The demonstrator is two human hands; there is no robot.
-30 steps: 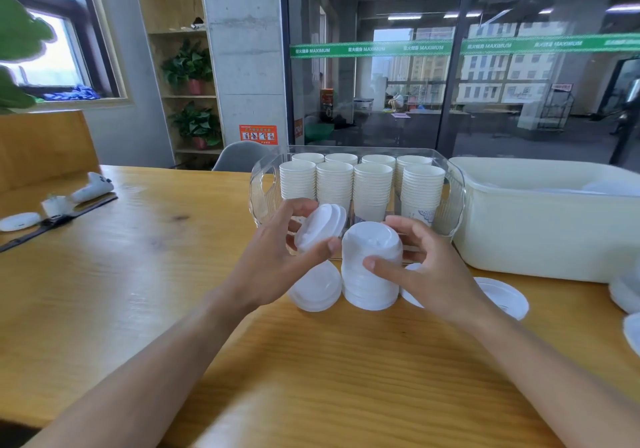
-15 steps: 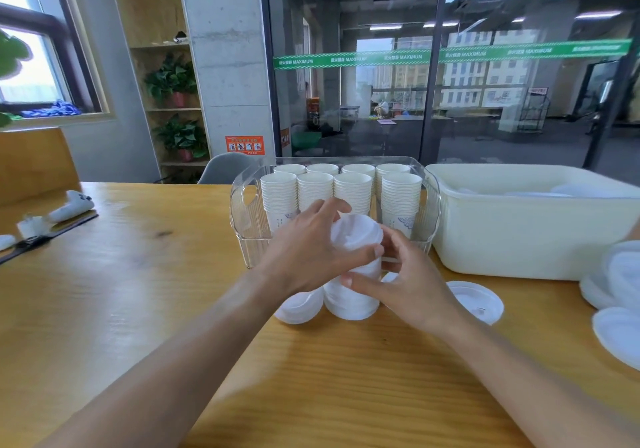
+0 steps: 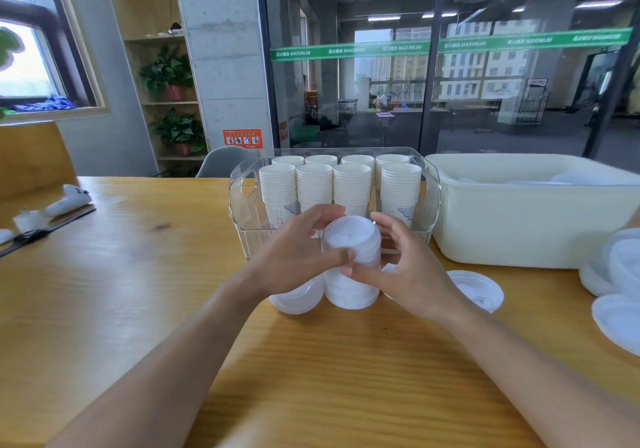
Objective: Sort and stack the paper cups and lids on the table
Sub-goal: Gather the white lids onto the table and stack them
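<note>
Forearms reaching in from the near edge across the wooden worktop (image 3: 104, 291), both hands meeting at a stack of white lids (image 3: 351, 274) standing on the wood near the middle. Left hand (image 3: 294, 257) curled round the stack's left side, thumb (image 3: 332, 259) across the front, fingers over the top lid's far edge: a closed grip on the stack. Right hand (image 3: 408, 271) likewise wrapped on the right side, thumb tip touching the left thumb at the front, fingers bent behind the top. Just left of the stack, partly under the left wrist, a single lid (image 3: 298, 300) lying on the wood; just right, beyond the right hand, a loose lid (image 3: 479, 288) lying flat, with a sliver of another lid (image 3: 388, 268) showing between hand and stack. At the far right edge, more lids (image 3: 616, 285) piled and spread, blurred. Behind the hands, touching distance from the stack, a clear plastic bin (image 3: 242, 198) holding stacked paper cups (image 3: 351, 188) in two rows of four, upright, mouths up. Beside it on the right, a cream tub (image 3: 519, 226), contents hard to make out. Off to the far left, a white controller (image 3: 69, 200) and a dark strap (image 3: 45, 231). Beyond the worktop, a grey chair back (image 3: 225, 160), potted plants (image 3: 169, 73) on shelves, a glass wall (image 3: 450, 66).
</note>
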